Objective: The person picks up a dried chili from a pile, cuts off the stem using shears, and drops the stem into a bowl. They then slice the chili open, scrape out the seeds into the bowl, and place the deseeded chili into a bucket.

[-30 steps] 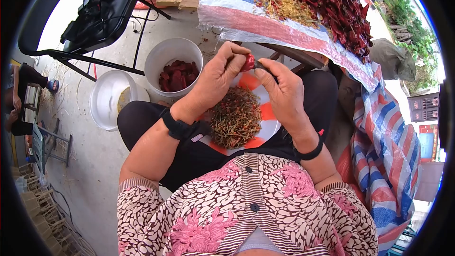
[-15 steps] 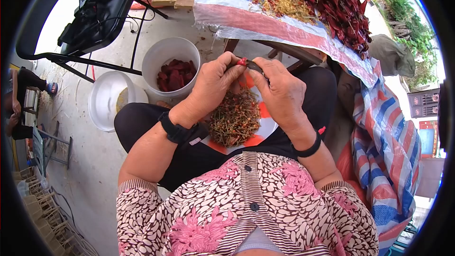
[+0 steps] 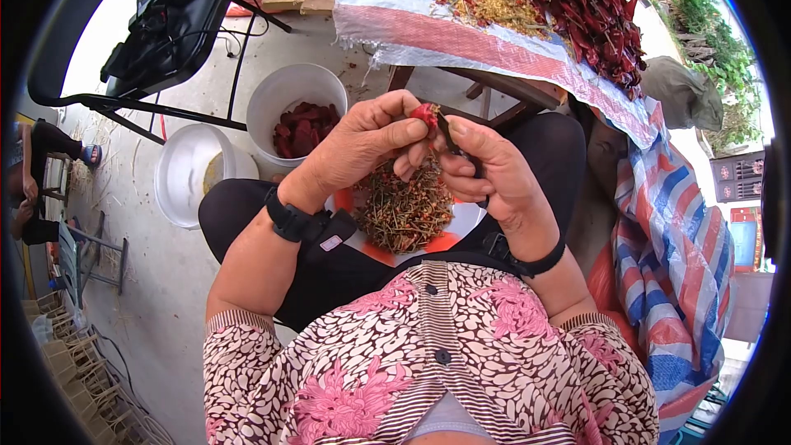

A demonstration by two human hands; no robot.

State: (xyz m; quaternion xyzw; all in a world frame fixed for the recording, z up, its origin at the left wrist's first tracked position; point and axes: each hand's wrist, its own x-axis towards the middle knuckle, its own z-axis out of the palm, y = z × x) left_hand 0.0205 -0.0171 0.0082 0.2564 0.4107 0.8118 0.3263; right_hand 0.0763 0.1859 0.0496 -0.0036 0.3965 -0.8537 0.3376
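Pinched in my left hand (image 3: 367, 136) is a red dried chili pepper (image 3: 426, 114), its end showing between thumb and fingers. My right hand (image 3: 498, 165) is closed around a slim dark tool (image 3: 449, 135) whose exact kind I cannot make out; its tip is at the chili pepper. Below both hands, a heap of chili stems and seeds (image 3: 404, 210) rests on an orange and white sheet (image 3: 465, 218) across my lap, partly hidden by my fingers.
A white bucket (image 3: 284, 86) holds dark red chili pieces, beside a white basin (image 3: 177, 173). Ahead, a striped tarp (image 3: 395, 21) bears a large pile of dried chilies (image 3: 577, 16). A black chair (image 3: 165, 49) stands left; another person's hand (image 3: 30, 185) shows far left.
My right hand has turned and dropped slightly, its fingers now curled more around the dark tool. The chili pepper shows more of its red skin, and my left fingers have shifted on it.
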